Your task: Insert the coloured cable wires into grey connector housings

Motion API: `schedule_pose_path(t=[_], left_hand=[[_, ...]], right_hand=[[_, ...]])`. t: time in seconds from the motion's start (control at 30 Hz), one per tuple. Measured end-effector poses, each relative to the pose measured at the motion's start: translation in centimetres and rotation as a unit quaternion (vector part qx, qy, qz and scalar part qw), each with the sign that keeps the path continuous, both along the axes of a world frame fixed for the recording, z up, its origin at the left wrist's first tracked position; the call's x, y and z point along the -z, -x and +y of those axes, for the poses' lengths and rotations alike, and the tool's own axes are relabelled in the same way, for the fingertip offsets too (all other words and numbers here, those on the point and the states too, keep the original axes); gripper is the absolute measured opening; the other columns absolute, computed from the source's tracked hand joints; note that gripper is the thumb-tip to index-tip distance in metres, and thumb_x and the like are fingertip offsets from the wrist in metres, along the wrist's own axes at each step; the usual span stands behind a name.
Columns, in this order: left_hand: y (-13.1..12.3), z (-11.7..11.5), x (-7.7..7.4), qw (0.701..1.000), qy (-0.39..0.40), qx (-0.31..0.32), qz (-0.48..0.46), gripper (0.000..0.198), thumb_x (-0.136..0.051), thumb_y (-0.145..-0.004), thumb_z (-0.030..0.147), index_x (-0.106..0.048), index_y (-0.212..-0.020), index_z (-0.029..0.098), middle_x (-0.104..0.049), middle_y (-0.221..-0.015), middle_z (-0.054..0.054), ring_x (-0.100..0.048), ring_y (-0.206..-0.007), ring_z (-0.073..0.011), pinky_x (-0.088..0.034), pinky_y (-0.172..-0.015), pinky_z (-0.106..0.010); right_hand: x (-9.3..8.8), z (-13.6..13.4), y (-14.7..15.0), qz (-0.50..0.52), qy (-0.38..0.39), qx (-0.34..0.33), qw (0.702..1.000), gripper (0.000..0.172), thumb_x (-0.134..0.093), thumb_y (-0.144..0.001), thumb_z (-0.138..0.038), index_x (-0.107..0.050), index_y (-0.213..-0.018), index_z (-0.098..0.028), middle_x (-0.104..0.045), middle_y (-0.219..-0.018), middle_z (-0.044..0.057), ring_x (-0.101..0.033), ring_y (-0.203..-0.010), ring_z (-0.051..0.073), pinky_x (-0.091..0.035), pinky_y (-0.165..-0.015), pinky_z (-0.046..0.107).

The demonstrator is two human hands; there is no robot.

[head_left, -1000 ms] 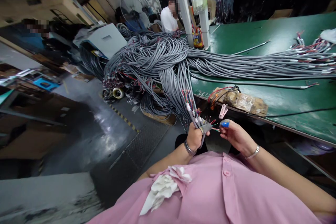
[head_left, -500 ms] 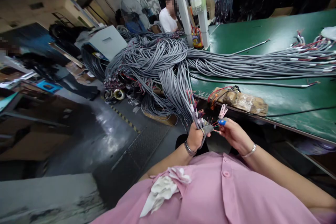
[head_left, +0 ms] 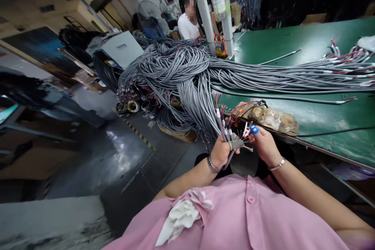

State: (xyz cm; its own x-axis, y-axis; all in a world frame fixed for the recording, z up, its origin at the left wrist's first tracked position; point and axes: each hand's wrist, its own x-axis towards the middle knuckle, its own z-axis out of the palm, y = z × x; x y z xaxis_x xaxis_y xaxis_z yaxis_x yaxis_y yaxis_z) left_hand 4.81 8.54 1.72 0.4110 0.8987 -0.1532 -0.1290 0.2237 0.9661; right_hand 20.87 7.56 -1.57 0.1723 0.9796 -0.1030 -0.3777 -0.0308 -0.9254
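Observation:
My left hand (head_left: 222, 152) is wrapped round several grey cables (head_left: 224, 129) below their cut ends. Coloured inner wires (head_left: 223, 114) fan out from white-banded tips above the fist. One cable end (head_left: 238, 143) lies across the grip and points right, its thin wires (head_left: 248, 147) splayed. My right hand (head_left: 266, 147) is closed in a pinch just right of those wires, with blue tape (head_left: 254, 129) round the thumb. In the pinch is a pink clip (head_left: 246, 129) resembling a clothes peg, tilted toward the splayed wires. I cannot tell whether it touches them.
A large heap of grey cables (head_left: 170, 62) hangs over the end of the green table (head_left: 316, 111). A tape-wrapped block (head_left: 274, 119) with wires lies at the near edge. A white post (head_left: 202, 8) stands behind. One person (head_left: 187, 23) sits beyond; another (head_left: 70, 107) is blurred at left.
The pink clip has tipped from upright to lower and leftward, toward the wires. My right hand has moved slightly right, and the cable end in my left hand has also shifted right.

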Motion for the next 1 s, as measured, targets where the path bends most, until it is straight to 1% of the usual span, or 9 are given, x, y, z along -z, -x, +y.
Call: schedule_pose_path(t=[0.07, 0.13, 0.23, 0.37, 0.53, 0.7, 0.8, 0.87, 1.0], left_hand=[[-0.2, 0.0, 0.2, 1.0, -0.011, -0.008, 0.003, 0.032, -0.073, -0.071, 0.037, -0.058, -0.054, 0.014, -0.054, -0.047, 0.0, -0.048, -0.046, -0.0091, -0.035, -0.05, -0.023], [-0.3, 0.0, 0.5, 1.0, -0.022, -0.012, 0.012, 0.034, -0.072, -0.072, 0.038, -0.057, -0.052, 0.014, -0.054, -0.047, 0.0, -0.047, -0.045, -0.0087, -0.034, -0.05, -0.024], [-0.4, 0.0, 0.7, 0.999, -0.034, -0.013, 0.02, 0.036, -0.071, -0.073, 0.037, -0.056, -0.05, 0.014, -0.053, -0.047, 0.0, -0.045, -0.046, -0.0079, -0.035, -0.051, -0.023], [-0.4, -0.1, 0.8, 0.999, -0.035, -0.019, 0.015, 0.034, -0.073, -0.072, 0.035, -0.056, -0.051, 0.014, -0.053, -0.047, 0.0, -0.045, -0.045, -0.0078, -0.035, -0.051, -0.023], [-0.4, -0.2, 0.8, 0.999, -0.038, -0.019, 0.028, 0.034, -0.073, -0.071, 0.034, -0.054, -0.05, 0.015, -0.053, -0.046, 0.001, -0.046, -0.045, -0.0076, -0.035, -0.051, -0.023], [0.0, -0.5, 0.7, 0.999, -0.038, -0.017, 0.013, 0.032, -0.073, -0.071, 0.034, -0.056, -0.052, 0.015, -0.051, -0.045, 0.001, -0.047, -0.045, -0.0085, -0.035, -0.051, -0.023], [0.5, -0.9, 0.7, 0.999, -0.039, -0.021, -0.004, 0.027, -0.074, -0.071, 0.033, -0.06, -0.057, 0.014, -0.053, -0.046, 0.001, -0.048, -0.046, -0.0087, -0.036, -0.051, -0.023], [0.8, -1.2, 0.6, 0.999, -0.043, -0.031, -0.002, 0.027, -0.073, -0.072, 0.035, -0.061, -0.058, 0.014, -0.054, -0.047, 0.001, -0.048, -0.046, -0.0089, -0.035, -0.051, -0.023], [0.7, -1.6, 0.4, 0.996, -0.058, -0.064, 0.008, 0.032, -0.07, -0.075, 0.037, -0.061, -0.055, 0.014, -0.055, -0.048, -0.001, -0.048, -0.046, -0.0094, -0.035, -0.05, -0.024]], right_hand=[[0.1, 0.2, 0.2, 0.0, -0.006, 0.024, 1.0, 0.044, -0.058, -0.08, -0.064, -0.064, -0.069, -0.022, -0.058, -0.062, 0.001, -0.045, -0.055, 0.014, -0.038, -0.058, 0.03], [-0.1, 0.4, 0.4, 0.06, 0.018, -0.025, 0.998, 0.052, -0.052, -0.078, -0.072, -0.065, -0.073, -0.022, -0.06, -0.066, 0.002, -0.049, -0.057, 0.015, -0.041, -0.06, 0.031], [-0.9, 0.7, 0.8, 0.149, 0.06, -0.081, 0.984, 0.056, -0.057, -0.071, -0.077, -0.066, -0.079, -0.022, -0.061, -0.066, 0.003, -0.054, -0.059, 0.017, -0.044, -0.06, 0.032], [-1.5, 1.1, 1.3, 0.191, 0.072, -0.045, 0.978, 0.052, -0.065, -0.067, -0.073, -0.064, -0.075, -0.021, -0.059, -0.059, 0.002, -0.051, -0.055, 0.016, -0.043, -0.056, 0.031], [-0.9, 1.2, 1.5, 0.219, 0.076, -0.01, 0.973, 0.048, -0.07, -0.067, -0.067, -0.066, -0.079, -0.021, -0.06, -0.065, 0.001, -0.05, -0.055, 0.014, -0.042, -0.056, 0.029], [-0.2, 0.6, 1.0, 0.216, 0.077, -0.072, 0.971, 0.054, -0.054, -0.072, -0.077, -0.065, -0.081, -0.024, -0.065, -0.077, 0.003, -0.056, -0.063, 0.017, -0.047, -0.063, 0.032], [-0.2, 0.3, 0.6, 0.224, 0.072, -0.122, 0.964, 0.056, -0.049, -0.076, -0.077, -0.067, -0.084, -0.024, -0.068, -0.086, 0.005, -0.058, -0.067, 0.017, -0.049, -0.066, 0.032], [-0.2, 0.3, 0.4, 0.225, 0.066, -0.138, 0.962, 0.052, -0.051, -0.078, -0.073, -0.068, -0.087, -0.025, -0.069, -0.088, 0.004, -0.059, -0.069, 0.017, -0.049, -0.067, 0.032], [-0.2, 0.3, 0.4, 0.221, 0.066, -0.111, 0.967, 0.035, -0.065, -0.077, -0.058, -0.068, -0.089, -0.026, -0.07, -0.088, 0.002, -0.06, -0.07, 0.015, -0.049, -0.067, 0.029]])
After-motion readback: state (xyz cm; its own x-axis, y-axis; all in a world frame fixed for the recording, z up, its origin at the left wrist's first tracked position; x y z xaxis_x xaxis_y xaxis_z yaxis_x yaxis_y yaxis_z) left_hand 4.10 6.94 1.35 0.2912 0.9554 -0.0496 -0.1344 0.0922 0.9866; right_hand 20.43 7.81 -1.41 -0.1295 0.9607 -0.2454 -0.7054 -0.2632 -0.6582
